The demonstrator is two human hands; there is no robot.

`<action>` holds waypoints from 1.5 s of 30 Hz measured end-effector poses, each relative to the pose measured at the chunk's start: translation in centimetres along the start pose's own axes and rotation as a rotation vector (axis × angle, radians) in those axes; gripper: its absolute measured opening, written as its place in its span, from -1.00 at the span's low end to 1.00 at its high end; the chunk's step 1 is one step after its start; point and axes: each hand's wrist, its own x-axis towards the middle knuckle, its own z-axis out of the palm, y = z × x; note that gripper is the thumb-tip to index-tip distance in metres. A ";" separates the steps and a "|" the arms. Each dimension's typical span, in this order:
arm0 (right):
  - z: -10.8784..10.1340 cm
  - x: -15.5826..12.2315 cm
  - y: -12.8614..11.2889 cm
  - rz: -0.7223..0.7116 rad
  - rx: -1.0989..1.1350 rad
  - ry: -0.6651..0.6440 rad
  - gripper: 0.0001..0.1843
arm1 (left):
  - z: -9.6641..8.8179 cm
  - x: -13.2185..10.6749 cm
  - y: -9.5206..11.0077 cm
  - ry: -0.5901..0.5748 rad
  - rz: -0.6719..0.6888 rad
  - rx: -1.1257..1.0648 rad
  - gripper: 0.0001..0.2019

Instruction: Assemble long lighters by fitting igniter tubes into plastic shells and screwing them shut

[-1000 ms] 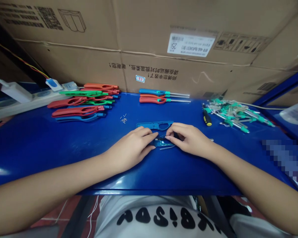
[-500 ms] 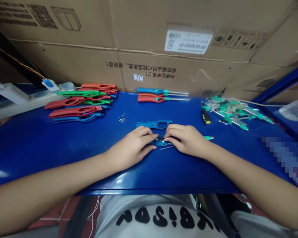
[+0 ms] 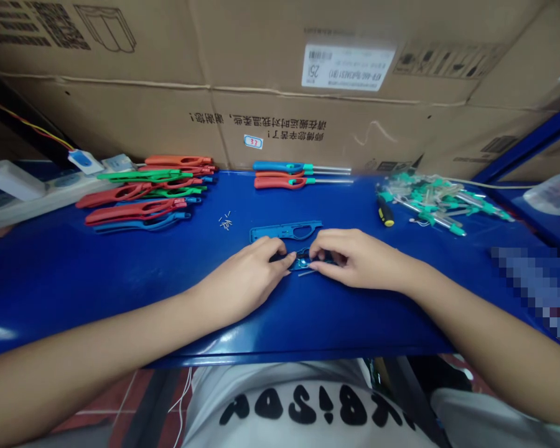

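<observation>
Between my hands a blue lighter casing half (image 3: 301,264) lies on the table, with small dark and shiny parts and a thin wire in it. My left hand (image 3: 249,277) is closed on its left end, thumb and forefinger pinching. With bent fingertips, my right hand (image 3: 359,258) grips around the middle of the casing and covers most of its right part. Just behind lies the other blue casing half (image 3: 284,231), its inner side up. A thin clear tube (image 3: 307,272) rests along the near side of the casing.
Several coloured lighter casings (image 3: 140,211) are stacked at the left, beside a power strip (image 3: 65,193). Small screws (image 3: 225,221) lie behind my left hand. Lighters with metal tubes (image 3: 303,171) stand near the cardboard box (image 3: 261,112). A screwdriver (image 3: 384,210) lies by green-tipped lighter inserts (image 3: 438,199).
My right hand has shifted its fingers slightly and its wrist has turned, hiding the green tip that showed beyond it. The left hand stays at the casing. The whole view has moved slightly.
</observation>
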 end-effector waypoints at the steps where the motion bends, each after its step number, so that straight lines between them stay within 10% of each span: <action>1: -0.2 -0.1 -0.1 -0.007 0.019 -0.043 -0.88 | 0.1 0.0 -0.2 0.011 0.006 -0.014 -0.66; 45: -1.3 -0.7 0.7 -0.113 -0.054 -0.065 -0.82 | -0.5 -0.4 0.6 -0.134 0.121 0.340 -0.64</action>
